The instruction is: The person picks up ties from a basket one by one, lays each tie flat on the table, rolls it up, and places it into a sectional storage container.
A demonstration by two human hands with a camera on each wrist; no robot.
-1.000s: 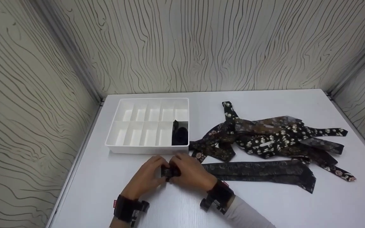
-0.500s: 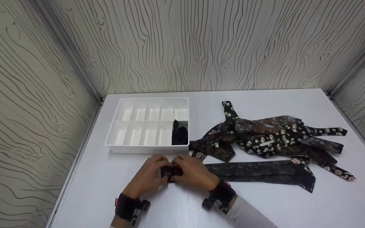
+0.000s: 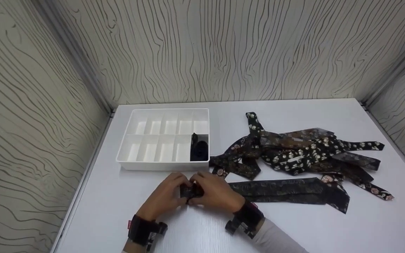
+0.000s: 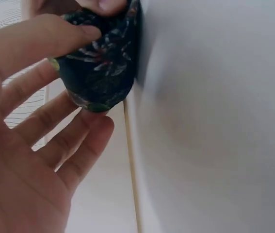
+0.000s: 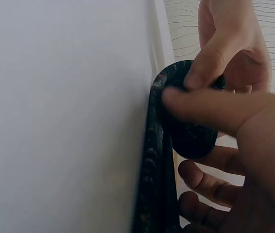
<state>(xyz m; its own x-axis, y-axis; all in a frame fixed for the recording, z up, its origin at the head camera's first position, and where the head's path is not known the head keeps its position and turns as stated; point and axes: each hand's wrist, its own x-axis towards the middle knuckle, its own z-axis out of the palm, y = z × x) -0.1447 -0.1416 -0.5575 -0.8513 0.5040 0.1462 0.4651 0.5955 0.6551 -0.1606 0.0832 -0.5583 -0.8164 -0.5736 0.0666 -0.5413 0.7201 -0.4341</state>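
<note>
A dark patterned necktie (image 3: 280,191) lies stretched along the table, its near end wound into a roll (image 4: 98,73) between my two hands. My left hand (image 3: 165,195) holds the roll from the left, thumb on its upper side and fingers behind it. From the right, my right hand (image 3: 214,192) grips the same roll, its thumb (image 5: 210,109) laid across the coil beside the left thumb. The right wrist view shows the flat strip of the tie running from the roll along the tabletop. Part of the roll is hidden by fingers in the head view.
Just beyond my hands stands a white divided tray (image 3: 164,166). A rolled dark tie (image 3: 199,151) sits in its front right compartment. Several floral and dark ties (image 3: 301,154) lie in a tangled heap on the right. Patterned panels (image 3: 216,52) enclose the table.
Both hands stay at the roll and have shifted very slightly right, their fingers moving a little on it. The wide end of the stretched tie lies slightly differently. Tray and heap look the same.
</note>
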